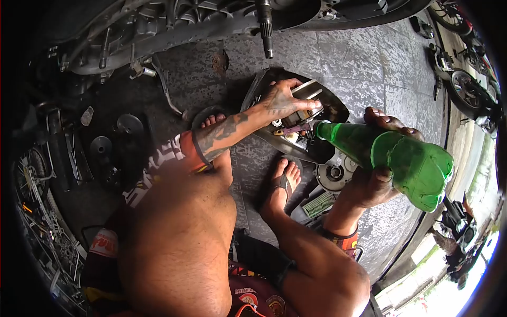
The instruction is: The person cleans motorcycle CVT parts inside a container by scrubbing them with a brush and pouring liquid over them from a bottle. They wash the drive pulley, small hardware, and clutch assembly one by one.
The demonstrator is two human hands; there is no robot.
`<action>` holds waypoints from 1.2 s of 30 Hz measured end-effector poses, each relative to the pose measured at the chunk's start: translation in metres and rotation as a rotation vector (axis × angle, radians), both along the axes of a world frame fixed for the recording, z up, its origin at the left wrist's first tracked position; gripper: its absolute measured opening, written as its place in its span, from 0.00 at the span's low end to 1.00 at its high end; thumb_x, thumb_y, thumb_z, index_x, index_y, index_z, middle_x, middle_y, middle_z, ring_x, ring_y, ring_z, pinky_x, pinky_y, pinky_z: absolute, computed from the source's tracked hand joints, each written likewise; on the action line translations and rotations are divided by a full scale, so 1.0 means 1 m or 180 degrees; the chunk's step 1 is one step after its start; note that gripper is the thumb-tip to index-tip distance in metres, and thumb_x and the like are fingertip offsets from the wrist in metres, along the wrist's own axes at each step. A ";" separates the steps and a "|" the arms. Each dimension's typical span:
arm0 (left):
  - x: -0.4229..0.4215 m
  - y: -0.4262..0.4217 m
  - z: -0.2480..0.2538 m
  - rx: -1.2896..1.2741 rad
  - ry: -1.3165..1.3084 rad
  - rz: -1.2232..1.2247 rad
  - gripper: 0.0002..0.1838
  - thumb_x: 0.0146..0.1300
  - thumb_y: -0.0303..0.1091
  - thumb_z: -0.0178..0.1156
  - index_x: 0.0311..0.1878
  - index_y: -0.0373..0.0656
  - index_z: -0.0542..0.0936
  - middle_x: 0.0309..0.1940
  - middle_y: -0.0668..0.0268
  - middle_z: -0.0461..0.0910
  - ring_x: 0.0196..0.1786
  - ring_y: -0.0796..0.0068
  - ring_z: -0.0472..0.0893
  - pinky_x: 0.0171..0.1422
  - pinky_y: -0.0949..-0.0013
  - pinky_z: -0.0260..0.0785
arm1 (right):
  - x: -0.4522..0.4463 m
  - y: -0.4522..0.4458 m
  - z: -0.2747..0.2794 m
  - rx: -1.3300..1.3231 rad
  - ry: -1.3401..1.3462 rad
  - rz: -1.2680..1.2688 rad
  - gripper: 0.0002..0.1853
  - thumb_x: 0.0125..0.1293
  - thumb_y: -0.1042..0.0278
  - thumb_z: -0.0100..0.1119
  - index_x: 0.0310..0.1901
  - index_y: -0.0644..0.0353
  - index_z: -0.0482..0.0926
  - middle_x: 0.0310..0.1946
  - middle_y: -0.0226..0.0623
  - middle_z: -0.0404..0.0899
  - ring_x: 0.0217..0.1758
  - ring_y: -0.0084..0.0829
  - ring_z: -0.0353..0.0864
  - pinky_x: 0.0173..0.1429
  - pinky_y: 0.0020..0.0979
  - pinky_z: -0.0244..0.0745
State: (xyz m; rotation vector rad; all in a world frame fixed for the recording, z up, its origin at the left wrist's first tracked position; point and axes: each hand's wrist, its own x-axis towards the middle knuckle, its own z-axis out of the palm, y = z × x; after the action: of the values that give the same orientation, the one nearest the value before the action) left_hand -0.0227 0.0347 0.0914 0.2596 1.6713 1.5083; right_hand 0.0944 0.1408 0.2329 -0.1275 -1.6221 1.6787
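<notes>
My right hand (pixel 376 186) is wrapped around a green plastic bottle (pixel 364 142), which is tilted with its narrow neck pointing left. The bottle's mouth hangs over a dark curved pan (pixel 334 98) on the floor. Inside the pan, my left hand (pixel 285 100) grips a pale box-shaped part (pixel 308 113) between thumb and fingers; its exact kind is unclear. A tool with a purple handle (pixel 297 128) and several small metal pieces lie beside that part. Whether liquid leaves the bottle cannot be made out.
A motorcycle's underside (pixel 211 24) with a splined shaft (pixel 265 31) spans the top. Near my foot lie a round metal housing (pixel 334 173) and a ribbed greenish part (pixel 319 204). Metal discs (pixel 100 148) are on the left; a wheel (pixel 467 94) stands far right.
</notes>
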 end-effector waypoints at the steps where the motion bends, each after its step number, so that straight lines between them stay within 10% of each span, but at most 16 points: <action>1: -0.002 0.000 -0.003 -0.0167 0.0193 -0.0143 0.37 0.47 0.55 0.78 0.53 0.37 0.81 0.43 0.60 0.85 0.48 0.70 0.83 0.59 0.66 0.71 | -0.001 0.006 0.000 0.0313 -0.0061 0.0181 0.44 0.51 0.43 0.78 0.60 0.65 0.67 0.49 0.50 0.78 0.56 0.48 0.78 0.64 0.52 0.71; 7: -0.004 0.001 -0.023 -0.0494 0.0792 -0.0403 0.37 0.47 0.55 0.79 0.53 0.36 0.81 0.40 0.58 0.87 0.43 0.72 0.86 0.53 0.69 0.76 | 0.006 -0.008 0.005 0.0366 -0.0808 -0.0523 0.49 0.42 0.37 0.82 0.56 0.66 0.69 0.49 0.46 0.78 0.57 0.39 0.77 0.67 0.41 0.67; 11: -0.005 0.004 -0.044 -0.0303 0.0568 -0.0359 0.52 0.39 0.67 0.76 0.58 0.32 0.78 0.52 0.43 0.81 0.66 0.45 0.67 0.73 0.53 0.56 | 0.000 -0.012 0.006 0.0071 -0.0814 -0.0187 0.48 0.43 0.40 0.83 0.56 0.67 0.69 0.51 0.47 0.78 0.57 0.41 0.77 0.67 0.42 0.67; 21: -0.005 0.004 -0.029 -0.0188 0.0154 -0.0386 0.55 0.40 0.67 0.76 0.61 0.29 0.75 0.53 0.43 0.82 0.66 0.51 0.72 0.77 0.54 0.50 | -0.006 -0.010 0.001 0.0358 -0.0576 -0.0076 0.46 0.48 0.42 0.80 0.57 0.69 0.68 0.49 0.51 0.79 0.54 0.46 0.80 0.64 0.47 0.71; 23: -0.004 0.008 -0.024 -0.0621 0.0780 -0.0388 0.38 0.45 0.57 0.79 0.51 0.35 0.81 0.36 0.59 0.87 0.43 0.69 0.86 0.50 0.69 0.75 | -0.006 -0.011 -0.001 0.0408 -0.0567 -0.0064 0.45 0.49 0.42 0.79 0.57 0.70 0.68 0.49 0.51 0.79 0.53 0.47 0.81 0.64 0.48 0.72; 34: -0.007 0.016 -0.034 -0.0697 0.0999 -0.0527 0.46 0.43 0.65 0.77 0.54 0.33 0.79 0.42 0.52 0.85 0.46 0.65 0.85 0.55 0.65 0.75 | -0.014 -0.012 -0.013 0.0699 -0.0432 0.0051 0.42 0.54 0.45 0.77 0.57 0.72 0.68 0.46 0.55 0.81 0.50 0.51 0.83 0.61 0.53 0.76; 36: -0.014 0.020 -0.037 -0.0496 0.0739 -0.0926 0.52 0.42 0.71 0.74 0.56 0.31 0.77 0.50 0.48 0.83 0.63 0.57 0.76 0.77 0.48 0.48 | -0.018 -0.012 -0.010 0.0606 -0.0416 0.0117 0.42 0.53 0.47 0.78 0.56 0.73 0.69 0.45 0.55 0.82 0.49 0.50 0.84 0.61 0.51 0.76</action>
State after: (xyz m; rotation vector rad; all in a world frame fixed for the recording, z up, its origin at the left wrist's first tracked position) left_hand -0.0363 0.0545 0.0543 0.5852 1.8310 1.1601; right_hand 0.0763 0.1285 0.2224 -0.1146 -1.8834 1.5609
